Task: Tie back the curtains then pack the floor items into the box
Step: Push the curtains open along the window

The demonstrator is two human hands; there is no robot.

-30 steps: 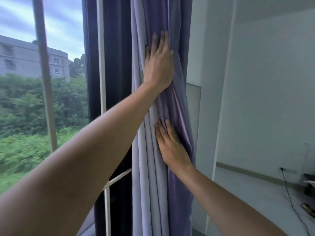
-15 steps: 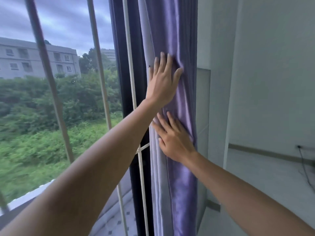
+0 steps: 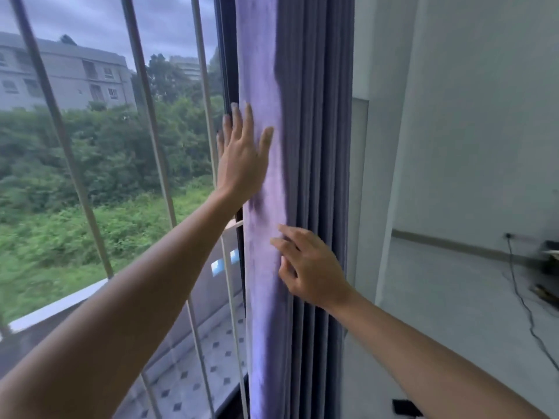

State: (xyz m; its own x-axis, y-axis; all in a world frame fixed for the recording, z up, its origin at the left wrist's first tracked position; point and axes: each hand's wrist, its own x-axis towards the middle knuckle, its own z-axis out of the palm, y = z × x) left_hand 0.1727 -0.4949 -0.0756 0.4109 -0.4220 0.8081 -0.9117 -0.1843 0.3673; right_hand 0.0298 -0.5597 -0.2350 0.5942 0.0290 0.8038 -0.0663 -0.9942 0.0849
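**Both hands flat on the curtain**

Purple curtain (image 3: 305,146) hangs bunched at 12 o'clock, between window (image 3: 121,176) and wall (image 3: 469,116). Left hand (image 3: 242,158), fingers spread wide, presses its 9 o'clock edge. Right hand (image 3: 311,267), fingers loose, touches the folds lower down.

Left hand (image 3: 242,158): my straight fingers press flat on purple curtain (image 3: 302,116).
Right hand (image 3: 311,267): my fingertips touch its folds, lower down.
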